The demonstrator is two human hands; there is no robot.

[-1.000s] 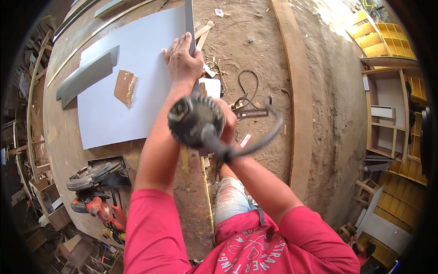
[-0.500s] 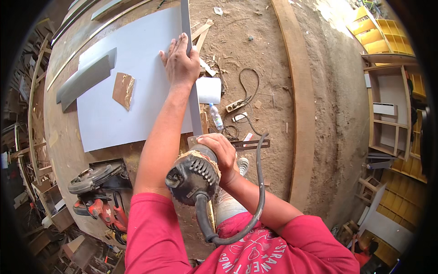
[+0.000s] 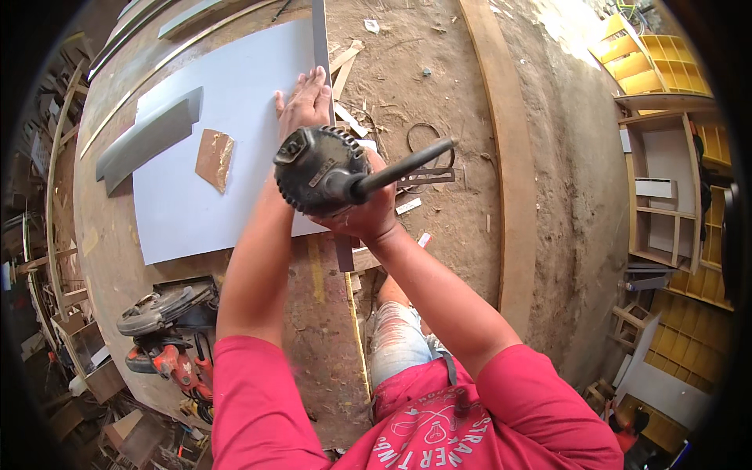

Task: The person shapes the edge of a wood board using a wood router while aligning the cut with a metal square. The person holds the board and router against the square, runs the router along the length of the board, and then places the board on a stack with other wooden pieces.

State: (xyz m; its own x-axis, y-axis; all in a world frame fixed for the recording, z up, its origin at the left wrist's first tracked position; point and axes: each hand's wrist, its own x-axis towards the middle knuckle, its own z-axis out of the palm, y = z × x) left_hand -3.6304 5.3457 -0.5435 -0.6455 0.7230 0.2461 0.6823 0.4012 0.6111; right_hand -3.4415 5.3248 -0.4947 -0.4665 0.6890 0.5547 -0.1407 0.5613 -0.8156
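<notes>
My right hand (image 3: 377, 210) grips a black corded trim router (image 3: 317, 174), its vented motor end up and its cable sticking out to the right. The router is over the right edge of a large white laminated panel (image 3: 254, 86); whether its base touches that edge is hidden under the motor. Farther up, my left hand (image 3: 305, 102) lies flat on the panel near the same edge, fingers stretched out. On the panel rest a torn brown scrap (image 3: 214, 160) and a curved grey sheet piece (image 3: 153, 135). Part of the router's slotted metal plate (image 3: 431, 176) shows beyond my right hand.
A red and black circular saw (image 3: 168, 333) sits on the wooden worktable (image 3: 102, 227) at the left. On the dirt floor lie wood scraps (image 3: 345, 63) and a long plank (image 3: 509, 157). Wooden cabinet frames (image 3: 666, 184) stand at the right. The router's cable hangs nearby.
My right hand has carried the router away from me along the panel's right edge, and its cable has swung to the right. My left hand stays flat on the panel.
</notes>
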